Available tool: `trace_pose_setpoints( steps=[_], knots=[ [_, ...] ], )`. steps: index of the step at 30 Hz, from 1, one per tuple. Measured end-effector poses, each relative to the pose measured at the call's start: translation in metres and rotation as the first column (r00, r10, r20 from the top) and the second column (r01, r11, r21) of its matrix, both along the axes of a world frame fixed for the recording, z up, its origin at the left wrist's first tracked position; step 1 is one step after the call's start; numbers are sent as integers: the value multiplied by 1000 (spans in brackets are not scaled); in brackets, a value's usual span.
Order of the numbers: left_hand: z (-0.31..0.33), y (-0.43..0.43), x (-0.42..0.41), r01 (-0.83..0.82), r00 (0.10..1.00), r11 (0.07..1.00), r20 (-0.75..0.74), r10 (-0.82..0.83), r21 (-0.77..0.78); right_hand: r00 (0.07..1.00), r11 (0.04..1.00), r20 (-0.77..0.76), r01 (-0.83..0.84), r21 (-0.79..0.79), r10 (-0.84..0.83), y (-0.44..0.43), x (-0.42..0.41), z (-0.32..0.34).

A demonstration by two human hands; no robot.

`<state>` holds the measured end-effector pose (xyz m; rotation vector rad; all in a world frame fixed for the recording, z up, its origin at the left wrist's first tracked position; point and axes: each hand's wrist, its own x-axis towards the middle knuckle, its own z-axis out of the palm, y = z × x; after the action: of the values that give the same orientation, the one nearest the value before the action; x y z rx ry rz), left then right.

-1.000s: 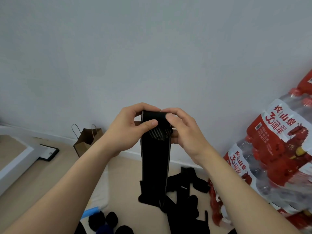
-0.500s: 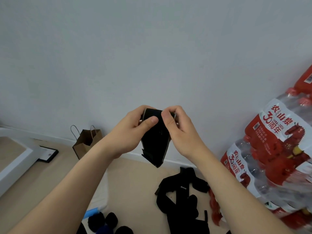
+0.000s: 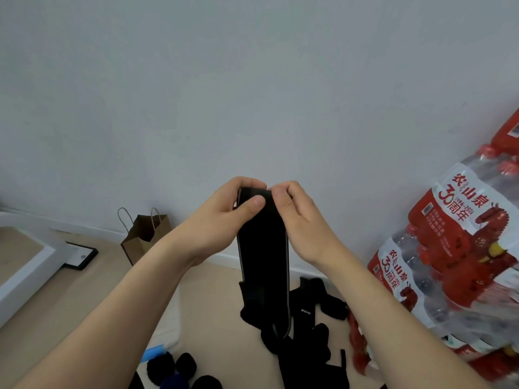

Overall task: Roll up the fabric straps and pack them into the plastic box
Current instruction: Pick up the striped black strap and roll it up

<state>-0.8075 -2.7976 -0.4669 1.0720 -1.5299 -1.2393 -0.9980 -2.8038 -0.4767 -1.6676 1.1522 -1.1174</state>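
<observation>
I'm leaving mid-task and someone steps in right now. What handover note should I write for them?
Hands: the left hand and right hand both pinch the top end of one black strap, which hangs down, mostly unrolled.
Things: below it, loose straps lie piled on the floor. A few dark rolls sit at the bottom edge by the plastic box; whether they are inside it cannot be told.
Left: roll this strap, pack it, then work through the pile.

Box [image 3: 171, 329] is mostly hidden behind the left arm [image 3: 112, 318], rolls [image 3: 185, 363] get chopped by the bottom edge, bottle packs [image 3: 463, 262] run off right.
</observation>
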Motion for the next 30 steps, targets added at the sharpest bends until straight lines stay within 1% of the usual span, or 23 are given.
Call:
trace_pose_setpoints(
  steps=[1, 4, 6, 7, 8, 10, 11, 12, 15, 18, 20, 22, 24, 26, 28, 30],
  knots=[
    [1, 1, 0, -15, 1000, 1000, 4, 15, -2, 1000, 1000, -22, 7, -16, -7, 0, 1, 0],
    [1, 1, 1, -26, 999, 999, -46, 28, 42, 999, 998, -50, 3, -63, -7, 1, 3, -2],
    [2, 3, 1, 9, 999, 999, -42, -7, 47, 1000, 998, -11, -9, -58, 8, 2, 4, -3],
    [2, 4, 1, 24, 1000, 999, -21, -23, 32, 998, 1000, 68, 0, -11, 1, 3, 6, -3],
    [2, 5, 1, 26, 1000, 1000, -1, -26, 7, 982, 997, 188, 3, 74, -17, 4, 9, -2],
    [4, 7, 0, -3, 1000, 999, 15, 4, -54, 898, 959, 437, -79, 270, -49, 5, 15, 0],
    [5, 7, -1, -29, 999, 996, 13, 30, -81, 867, 934, 495, -134, 331, -51, 4, 17, 1],
    [6, 7, -2, -57, 998, 993, 9, 58, -105, 872, 917, 487, -159, 367, -43, 3, 18, 1],
    [5, 4, -3, -161, 984, 968, 51, 173, -192, 959, 909, 282, -119, 399, 2, 2, 17, 1],
    [2, -2, 0, -250, 952, 936, 115, 285, -249, 988, 893, 151, -87, 441, 22, 3, 17, -3],
    [0, -5, 3, -303, 936, 922, 109, 336, -242, 990, 901, 137, -47, 431, -14, 4, 16, -6],
    [-1, -9, 5, -371, 909, 898, 106, 403, -235, 992, 936, 128, -35, 351, -11, 6, 14, -6],
    [-3, -12, 5, -437, 875, 870, 118, 470, -230, 995, 963, 84, -68, 260, 48, 9, 14, -3],
    [-4, -15, 6, -473, 845, 851, 153, 512, -230, 991, 969, 63, -127, 212, 116, 11, 14, -2],
    [-5, -18, 7, -492, 823, 839, 188, 536, -233, 986, 965, 43, -169, 201, 164, 13, 12, -1],
    [-5, -20, 8, -523, 804, 823, 192, 563, -221, 972, 950, 31, -235, 208, 234, 13, 7, 2]
  ],
)
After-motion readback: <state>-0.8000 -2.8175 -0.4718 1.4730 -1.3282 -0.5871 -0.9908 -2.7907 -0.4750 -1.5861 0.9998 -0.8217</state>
